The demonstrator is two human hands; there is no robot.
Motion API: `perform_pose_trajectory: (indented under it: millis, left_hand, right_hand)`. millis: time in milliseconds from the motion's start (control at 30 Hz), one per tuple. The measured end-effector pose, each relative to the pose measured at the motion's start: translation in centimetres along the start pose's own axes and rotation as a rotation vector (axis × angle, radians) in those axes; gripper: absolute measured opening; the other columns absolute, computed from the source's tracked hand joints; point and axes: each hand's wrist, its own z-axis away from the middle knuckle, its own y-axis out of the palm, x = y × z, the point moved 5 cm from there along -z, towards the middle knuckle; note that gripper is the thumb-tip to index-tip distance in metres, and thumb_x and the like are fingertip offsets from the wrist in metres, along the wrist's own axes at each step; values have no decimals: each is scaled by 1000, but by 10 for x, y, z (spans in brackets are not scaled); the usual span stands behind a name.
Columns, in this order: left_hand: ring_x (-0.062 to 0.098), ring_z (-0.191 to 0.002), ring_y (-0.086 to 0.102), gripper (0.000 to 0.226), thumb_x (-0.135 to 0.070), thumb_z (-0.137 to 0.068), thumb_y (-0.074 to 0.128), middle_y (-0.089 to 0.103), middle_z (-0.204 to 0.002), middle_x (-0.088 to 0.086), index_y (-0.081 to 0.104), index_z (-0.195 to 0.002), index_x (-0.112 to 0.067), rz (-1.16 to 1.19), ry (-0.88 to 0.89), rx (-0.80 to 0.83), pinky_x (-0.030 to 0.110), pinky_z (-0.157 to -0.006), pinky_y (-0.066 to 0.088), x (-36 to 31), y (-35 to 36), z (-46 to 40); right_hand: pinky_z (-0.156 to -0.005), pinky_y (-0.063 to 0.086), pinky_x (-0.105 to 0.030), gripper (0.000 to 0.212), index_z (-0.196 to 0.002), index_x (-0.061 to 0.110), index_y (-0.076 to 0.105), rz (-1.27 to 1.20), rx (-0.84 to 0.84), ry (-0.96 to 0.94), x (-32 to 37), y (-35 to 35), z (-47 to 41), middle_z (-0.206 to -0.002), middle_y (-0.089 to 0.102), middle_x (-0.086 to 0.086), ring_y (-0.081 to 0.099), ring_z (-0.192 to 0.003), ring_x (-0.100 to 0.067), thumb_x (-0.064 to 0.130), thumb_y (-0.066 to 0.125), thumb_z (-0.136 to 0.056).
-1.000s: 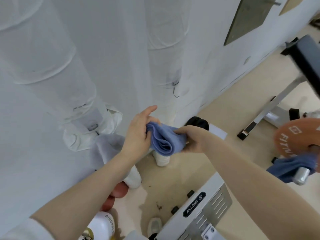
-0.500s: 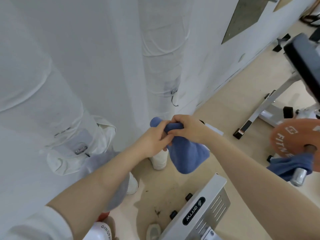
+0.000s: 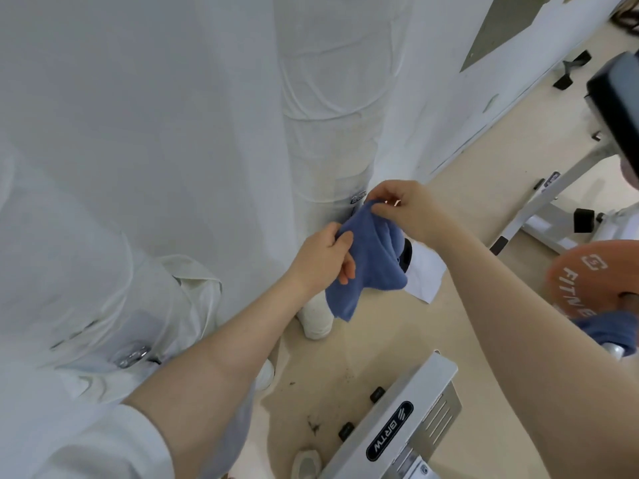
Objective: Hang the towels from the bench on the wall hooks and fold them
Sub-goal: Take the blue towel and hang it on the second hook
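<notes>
A small blue towel [image 3: 366, 267] hangs between my two hands, close to the white wrapped pillar. My right hand [image 3: 404, 209] pinches its top corner, right beside a small metal hook [image 3: 357, 198] on the pillar. My left hand [image 3: 325, 261] grips the towel's left edge lower down. The cloth droops bunched below both hands. A second blue towel [image 3: 608, 331] lies draped over the barbell end at the right edge. The black bench pad [image 3: 619, 98] shows at the upper right.
White sheeting covers the wall [image 3: 173, 133] and pillars. An orange weight plate [image 3: 594, 281] sits on the bar at right. A grey machine frame [image 3: 397, 430] stands below my arms. White rolls [image 3: 316, 318] and a paper sheet [image 3: 427, 271] lie on the beige floor.
Both hands rose with the towel toward the hook on the pillar. The folded bundle opened and now hangs down from my right hand's pinch.
</notes>
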Motion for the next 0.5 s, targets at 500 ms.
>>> perform_pose_trajectory:
  millis: [500]
  left_hand:
    - [18, -79, 58, 27, -12, -93, 48, 57, -81, 2, 31, -113, -16, 394, -247, -252, 17, -63, 48, 39, 27, -3]
  right_hand:
    - [-64, 47, -29, 28, -63, 21, 47, -735, -308, 651, -52, 77, 45, -64, 53, -2, 52, -62, -15, 24, 49, -92]
